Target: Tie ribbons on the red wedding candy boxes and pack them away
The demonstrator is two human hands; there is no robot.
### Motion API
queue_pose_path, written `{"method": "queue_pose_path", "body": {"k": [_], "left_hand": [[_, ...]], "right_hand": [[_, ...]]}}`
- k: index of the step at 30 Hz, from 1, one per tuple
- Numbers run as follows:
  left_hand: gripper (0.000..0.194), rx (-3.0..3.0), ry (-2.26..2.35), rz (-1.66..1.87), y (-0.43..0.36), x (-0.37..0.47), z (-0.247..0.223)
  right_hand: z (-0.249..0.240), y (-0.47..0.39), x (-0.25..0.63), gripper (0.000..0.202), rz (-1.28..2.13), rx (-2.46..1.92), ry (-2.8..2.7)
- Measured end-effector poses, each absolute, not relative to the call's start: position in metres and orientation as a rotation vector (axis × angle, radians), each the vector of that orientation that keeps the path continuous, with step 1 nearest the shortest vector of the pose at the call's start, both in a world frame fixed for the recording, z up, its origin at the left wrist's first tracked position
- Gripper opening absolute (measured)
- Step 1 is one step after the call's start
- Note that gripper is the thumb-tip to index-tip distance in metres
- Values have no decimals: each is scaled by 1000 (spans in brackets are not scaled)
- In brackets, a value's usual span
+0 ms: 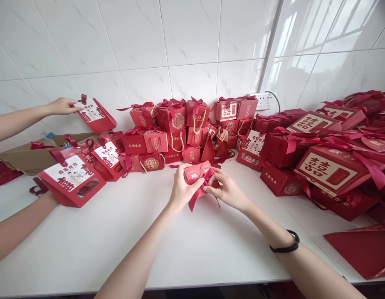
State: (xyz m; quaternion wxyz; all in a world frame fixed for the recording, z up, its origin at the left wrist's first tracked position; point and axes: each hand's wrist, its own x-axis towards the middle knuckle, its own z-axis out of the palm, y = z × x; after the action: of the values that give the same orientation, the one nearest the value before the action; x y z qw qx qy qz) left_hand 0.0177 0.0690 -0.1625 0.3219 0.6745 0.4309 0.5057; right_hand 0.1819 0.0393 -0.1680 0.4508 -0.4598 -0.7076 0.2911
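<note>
Where the right hand point(225, 190) pinches a red ribbon point(194, 202) between its fingers, the left hand point(182, 187) is clamped on the small red box point(192, 170), mid-frame; the knot itself seems hidden. Beneath is the white bench point(192, 253). Stacked gift boxes point(328, 166) crowd the right; upper left, a co-worker's hand point(64, 105) holds a red carton point(102, 121).

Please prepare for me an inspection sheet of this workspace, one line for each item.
Surface: white table, seam at right.
Job's things: small red box with red ribbon; knot not clear.
Clutter: stacked red boxes behind, heaped boxes at right, open cardboard box at left.
Hands: left hand grips the small red box; right hand pinches the red ribbon.
Cables: black cable by the power strip.
Surroundings: tiled wall behind; at left, a co-worker's hand holds a gift box.
</note>
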Motion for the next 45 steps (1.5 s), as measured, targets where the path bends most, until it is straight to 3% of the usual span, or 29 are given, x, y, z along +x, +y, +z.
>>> {"method": "queue_pose_path", "body": {"k": [4, 12, 16, 26, 32, 41, 45], "left_hand": [[45, 1779, 1121, 1325, 69, 18, -164], [46, 1715, 1100, 1259, 70, 16, -159], [46, 1697, 1114, 1257, 69, 16, -159], [46, 1669, 1120, 1284, 71, 16, -160], [46, 1641, 1109, 1266, 73, 15, -161], [47, 1650, 1131, 1311, 75, 14, -163], [46, 1641, 1134, 1299, 74, 14, -160]], "right_hand": [[-163, 37, 180, 22, 699, -1233, -1723], [-151, 38, 199, 39, 1095, -1331, -1659], [-148, 36, 204, 45, 1070, -1475, -1633], [-136, 26, 199, 32, 1335, -1263, -1693], [-135, 25, 201, 38, 1548, -1157, -1614], [-151, 34, 201, 32, 1353, -1699, -1758], [-144, 30, 210, 31, 1092, -1956, -1860]]}}
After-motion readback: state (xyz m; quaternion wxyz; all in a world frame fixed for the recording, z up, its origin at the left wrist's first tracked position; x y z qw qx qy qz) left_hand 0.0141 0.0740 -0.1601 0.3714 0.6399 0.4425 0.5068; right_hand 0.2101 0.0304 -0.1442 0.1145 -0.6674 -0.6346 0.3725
